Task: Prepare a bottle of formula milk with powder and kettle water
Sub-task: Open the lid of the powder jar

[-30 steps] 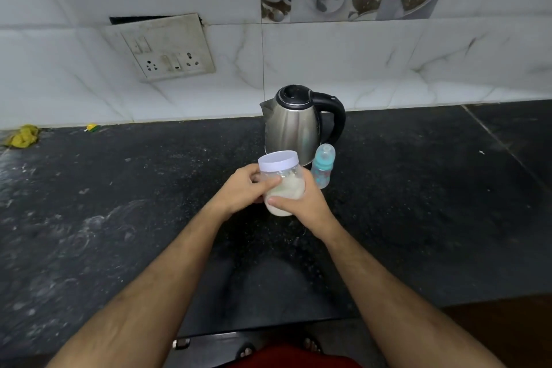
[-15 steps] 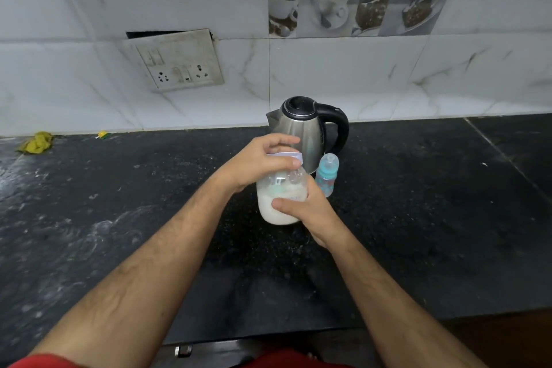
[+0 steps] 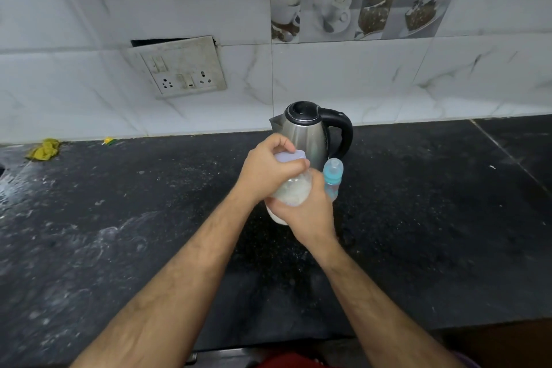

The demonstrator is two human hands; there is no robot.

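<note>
A clear jar of white powder (image 3: 291, 193) is held over the black counter (image 3: 433, 233). My right hand (image 3: 307, 213) wraps around its lower body. My left hand (image 3: 268, 169) grips its pale lilac lid (image 3: 291, 156) from above. Just behind stands a steel kettle (image 3: 307, 136) with a black lid and handle. A small blue baby bottle (image 3: 332, 178) with a clear cap stands upright to the right of the jar, in front of the kettle.
A tiled wall with a switch and socket plate (image 3: 182, 72) runs behind the counter. A yellow cloth scrap (image 3: 44, 150) lies at the far left by the wall. Pale dusty smears cover the left counter. The counter's front edge is near my body.
My left hand has moved from the jar's side up onto the lid and closed over it. The jar has tilted a little. The camera view has dipped lower.
</note>
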